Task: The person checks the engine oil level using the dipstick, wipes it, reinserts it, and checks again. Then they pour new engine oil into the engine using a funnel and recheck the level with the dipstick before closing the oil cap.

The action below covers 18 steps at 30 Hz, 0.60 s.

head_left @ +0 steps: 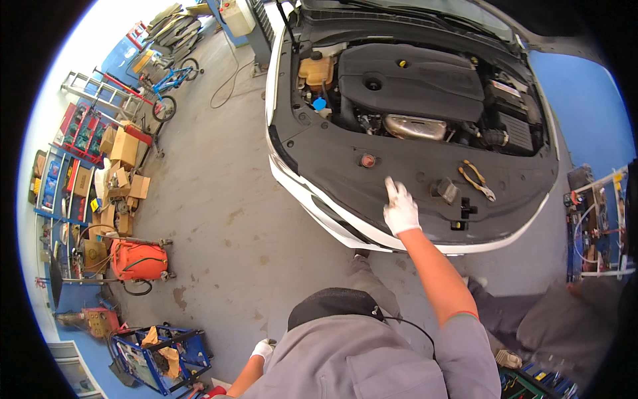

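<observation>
My right hand (401, 209), in a white glove, reaches over the front edge of a white car (332, 229) with its hood up. Its fingers are stretched forward, and nothing shows in them. Just beyond the fingertips, a small round red cap (367, 160) rests on the black front panel (319, 149). To the right of that hand lie a small grey, box-shaped piece (446, 191) and pliers with yellow handles (476, 179). Low beside my body hangs my left hand (264, 348), also gloved; my body partly hides it, and its fingers cannot be made out.
Behind the panel sit a black engine cover (412, 80), an amber reservoir (316, 70) and a blue cap (319, 104). Another person (565, 326) is at the lower right. A red wheeled machine (139, 259), a blue cart (163, 359) and cardboard boxes (125, 146) stand left.
</observation>
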Each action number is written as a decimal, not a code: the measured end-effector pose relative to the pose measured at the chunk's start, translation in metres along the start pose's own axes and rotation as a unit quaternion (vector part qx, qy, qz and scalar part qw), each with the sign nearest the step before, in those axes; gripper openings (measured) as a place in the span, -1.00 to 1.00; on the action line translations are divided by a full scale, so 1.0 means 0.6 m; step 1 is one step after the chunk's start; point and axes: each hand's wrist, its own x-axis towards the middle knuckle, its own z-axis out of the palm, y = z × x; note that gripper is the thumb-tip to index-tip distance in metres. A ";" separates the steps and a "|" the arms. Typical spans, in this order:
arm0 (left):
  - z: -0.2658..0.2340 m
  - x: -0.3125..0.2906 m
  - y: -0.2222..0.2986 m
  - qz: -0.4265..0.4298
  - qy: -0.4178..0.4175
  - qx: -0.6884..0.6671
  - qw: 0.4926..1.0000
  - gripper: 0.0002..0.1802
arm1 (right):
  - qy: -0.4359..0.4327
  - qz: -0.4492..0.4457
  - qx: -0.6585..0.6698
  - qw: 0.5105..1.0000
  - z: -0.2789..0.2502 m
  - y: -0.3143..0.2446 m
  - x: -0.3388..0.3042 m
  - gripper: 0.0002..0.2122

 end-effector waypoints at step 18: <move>-0.397 0.221 0.459 0.104 0.192 -0.269 0.938 -0.59 | -0.181 -0.116 -0.063 0.974 0.047 -0.056 0.336 -0.80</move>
